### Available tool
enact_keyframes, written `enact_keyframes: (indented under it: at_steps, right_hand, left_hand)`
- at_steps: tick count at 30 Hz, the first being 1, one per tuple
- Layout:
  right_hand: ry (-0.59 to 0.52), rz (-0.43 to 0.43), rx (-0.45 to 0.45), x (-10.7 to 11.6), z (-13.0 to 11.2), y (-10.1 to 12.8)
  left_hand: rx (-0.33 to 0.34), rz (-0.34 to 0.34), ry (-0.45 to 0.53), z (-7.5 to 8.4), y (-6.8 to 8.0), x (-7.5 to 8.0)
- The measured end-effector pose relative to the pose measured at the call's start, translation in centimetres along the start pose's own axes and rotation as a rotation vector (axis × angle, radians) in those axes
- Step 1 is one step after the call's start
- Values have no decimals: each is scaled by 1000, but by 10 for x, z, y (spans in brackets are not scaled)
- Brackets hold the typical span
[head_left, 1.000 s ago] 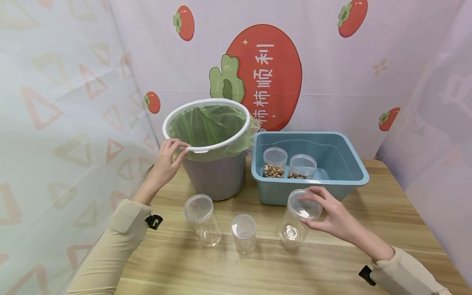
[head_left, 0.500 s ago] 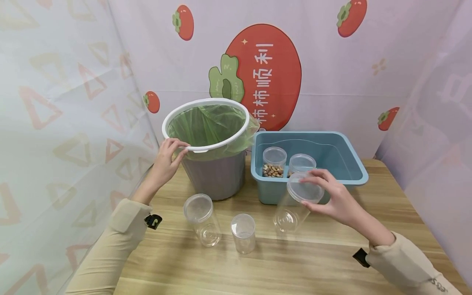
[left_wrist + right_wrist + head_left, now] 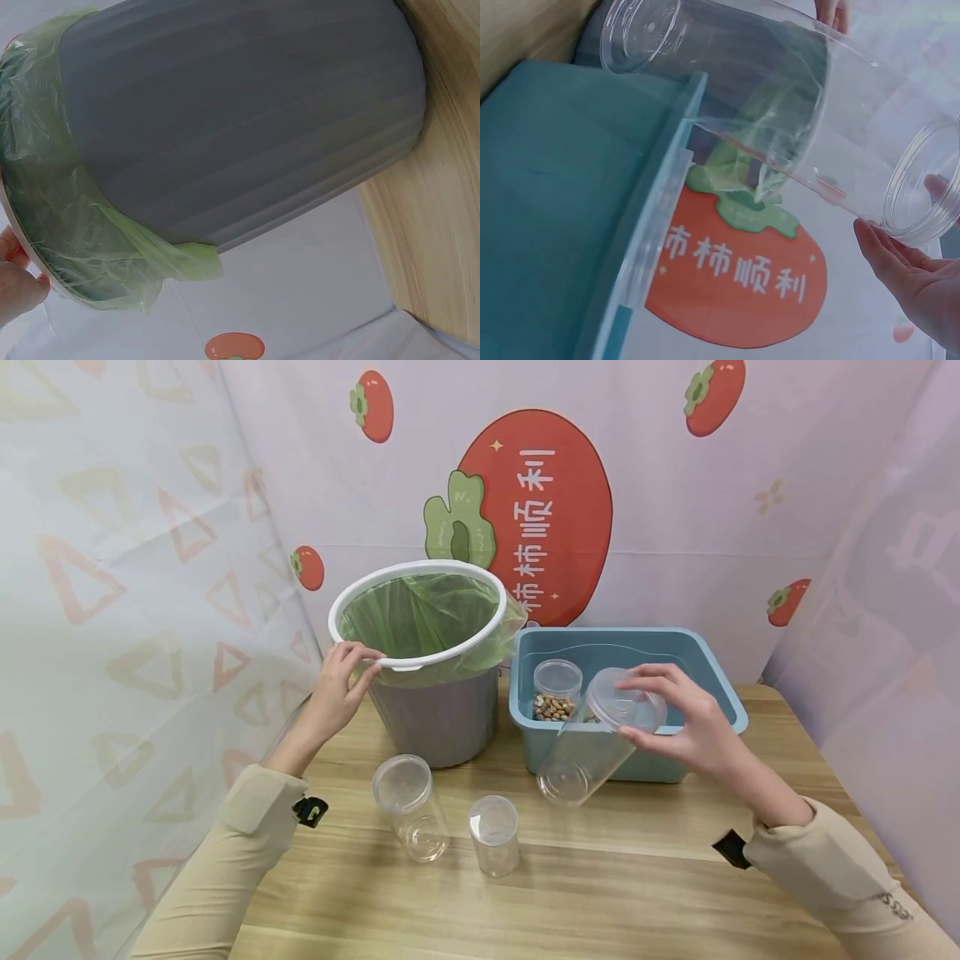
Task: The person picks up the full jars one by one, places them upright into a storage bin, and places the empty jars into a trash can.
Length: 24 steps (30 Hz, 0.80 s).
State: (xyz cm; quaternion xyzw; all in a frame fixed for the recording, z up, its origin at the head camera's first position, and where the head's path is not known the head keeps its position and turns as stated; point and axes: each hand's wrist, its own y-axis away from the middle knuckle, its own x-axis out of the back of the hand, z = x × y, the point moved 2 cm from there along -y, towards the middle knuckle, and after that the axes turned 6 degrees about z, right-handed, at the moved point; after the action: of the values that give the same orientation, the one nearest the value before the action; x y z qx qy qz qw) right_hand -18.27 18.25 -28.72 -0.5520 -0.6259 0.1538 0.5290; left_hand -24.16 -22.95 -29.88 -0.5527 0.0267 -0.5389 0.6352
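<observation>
My right hand [image 3: 693,722] grips a tall clear plastic jar [image 3: 581,756] by its lidded top. The jar is off the table, tilted with its base toward the lower left, in front of the blue tub [image 3: 727,727]. In the right wrist view, the see-through jar [image 3: 780,90] crosses above the tub's edge, and nothing shows inside it. My left hand [image 3: 337,689] pinches the white rim of the grey trash can [image 3: 442,718], which is lined with a green bag [image 3: 420,614]. The left wrist view shows the thumb and fingers [image 3: 22,289] at that rim.
A tall lidded clear jar [image 3: 408,806] and a smaller one [image 3: 495,835] stand on the wooden table [image 3: 600,902]. Inside the tub is a jar of nuts [image 3: 557,693]; another jar there is mostly hidden behind the held one. A printed curtain [image 3: 675,527] hangs behind.
My right hand has lifted the tall jar off the table, up toward the tub, and its tilt has increased. The left hand stays on the trash can's rim.
</observation>
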Motion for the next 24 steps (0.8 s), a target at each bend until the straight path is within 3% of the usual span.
enact_keyframes:
  at_steps: [5,12,19,24]
  right_hand:
    - [-28,27,-43,8,-2,-14]
    - [-74,73,-253,16,0,-33]
    - [-240,192,-292,16,5,-55]
    - [-269,242,-334,15,8,-73]
  left_hand:
    - [4,-6,1,0,0,0]
    - [7,-5,0,0,0,0]
    - [6,-4,0,0,0,0]
    - [12,-6,-3,0,0,0]
